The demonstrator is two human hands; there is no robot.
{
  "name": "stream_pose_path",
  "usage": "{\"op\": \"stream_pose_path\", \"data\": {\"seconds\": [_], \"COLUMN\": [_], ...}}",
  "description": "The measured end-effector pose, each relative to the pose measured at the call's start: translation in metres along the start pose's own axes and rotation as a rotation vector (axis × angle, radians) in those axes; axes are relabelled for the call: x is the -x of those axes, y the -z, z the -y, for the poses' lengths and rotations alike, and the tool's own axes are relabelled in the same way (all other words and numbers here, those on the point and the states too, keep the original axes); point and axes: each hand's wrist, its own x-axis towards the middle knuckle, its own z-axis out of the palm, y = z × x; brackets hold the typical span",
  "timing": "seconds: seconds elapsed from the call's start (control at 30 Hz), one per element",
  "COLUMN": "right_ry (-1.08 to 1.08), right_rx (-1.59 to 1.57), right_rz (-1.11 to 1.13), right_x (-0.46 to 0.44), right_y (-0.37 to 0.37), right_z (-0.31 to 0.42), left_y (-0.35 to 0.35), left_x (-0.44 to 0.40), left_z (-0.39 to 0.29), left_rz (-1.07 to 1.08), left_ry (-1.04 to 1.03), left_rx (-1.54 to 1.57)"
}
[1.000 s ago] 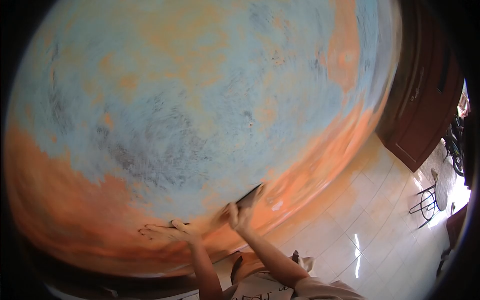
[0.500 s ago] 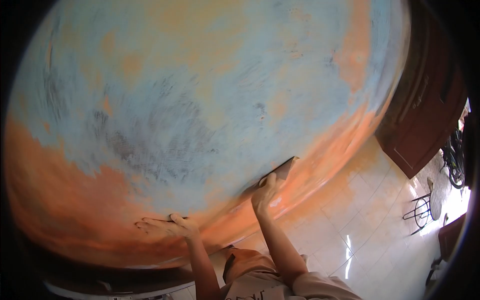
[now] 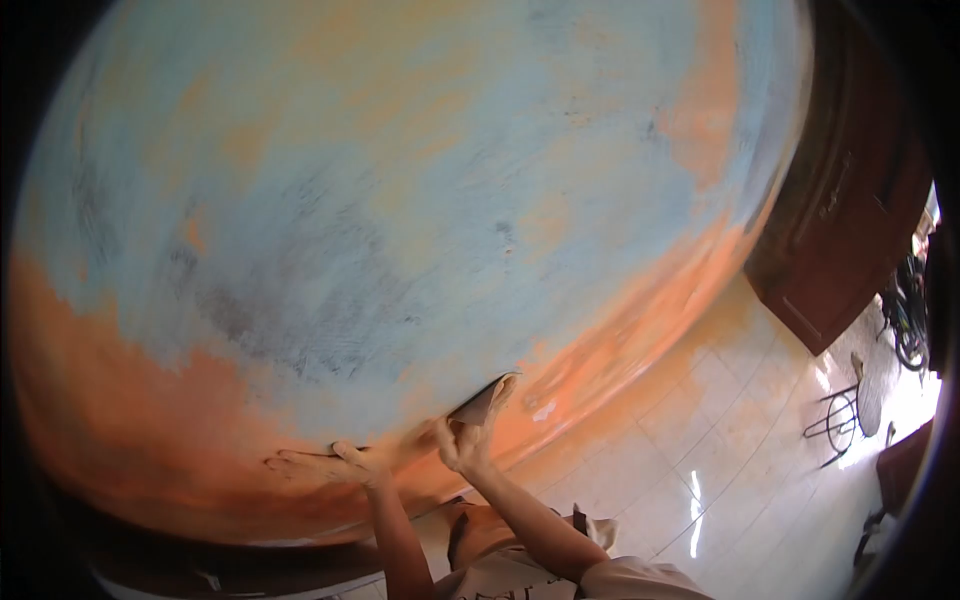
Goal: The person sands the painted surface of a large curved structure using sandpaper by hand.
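Note:
A large curved body [image 3: 420, 250], patchy in pale blue and orange with dark scuffs, spans most of the head view. My left hand [image 3: 338, 466] lies flat on its orange lower part, fingers stretched to the left. To the right, my right hand [image 3: 464, 442] grips a folded sheet of sandpaper [image 3: 480, 404] against the surface, near the border of blue and orange. The sheet's brownish back shows and one corner curls up; its underside is hidden.
Orange dust lies on the tiled floor [image 3: 660, 430] beside the curved body. A dark red-brown cabinet [image 3: 840, 220] stands at the right. Farther off are a metal-legged stool [image 3: 845, 410] and a bicycle-like wheel [image 3: 908, 325] near bright light.
My right hand has slid down and left along the surface with the sandpaper, closer to my left hand. The left hand stays nearly in place.

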Motion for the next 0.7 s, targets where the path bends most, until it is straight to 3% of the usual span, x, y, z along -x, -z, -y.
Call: {"op": "stream_pose_path", "data": {"seconds": [0.1,0.13,0.2,0.27,0.33,0.37,0.43,0.47,0.57,0.6,0.63,0.7], "right_ry": [0.034,-0.461,-0.97,-0.348,-0.013,-0.021,-0.069,-0.273,-0.136,-0.008,0.001,-0.003], "right_rx": [0.006,-0.283,-0.56,-0.106,0.072,0.076,0.07,-0.124,-0.148,-0.033,-0.03,-0.019], "right_rz": [-0.002,0.055,0.12,0.112,0.043,0.024,0.039,-0.063,-0.069,0.024,0.011,0.196], "right_x": [-0.04,-0.059,-0.054,-0.012,0.001,-0.005,-0.05,-0.067,-0.034,-0.017,-0.007,0.01], "right_y": [0.017,0.034,0.037,0.007,-0.012,-0.009,0.015,0.019,-0.004,-0.01,-0.01,-0.013], "right_z": [-0.015,-0.021,-0.017,0.0,0.011,0.003,-0.008,-0.01,0.002,0.019,0.02,0.021], "left_y": [0.0,-0.001,0.0,-0.002,-0.002,-0.002,0.01,0.017,0.01,0.007,0.005,0.001], "left_x": [0.0,-0.001,-0.001,-0.004,-0.017,-0.025,0.01,0.027,0.029,0.023,0.015,-0.006], "left_z": [0.005,0.002,-0.003,-0.011,-0.03,-0.041,0.045,0.088,0.074,0.061,0.042,-0.003], "left_rz": [-0.001,-0.013,-0.029,-0.047,-0.124,-0.168,0.152,0.215,0.135,0.103,0.063,-0.036], "left_ry": [-0.005,-0.015,-0.04,-0.09,-0.24,-0.299,0.214,0.5,0.372,0.303,0.22,-0.018], "left_rx": [0.018,-0.001,-0.04,-0.083,-0.291,-0.356,0.173,0.354,0.237,0.2,0.14,-0.064]}}
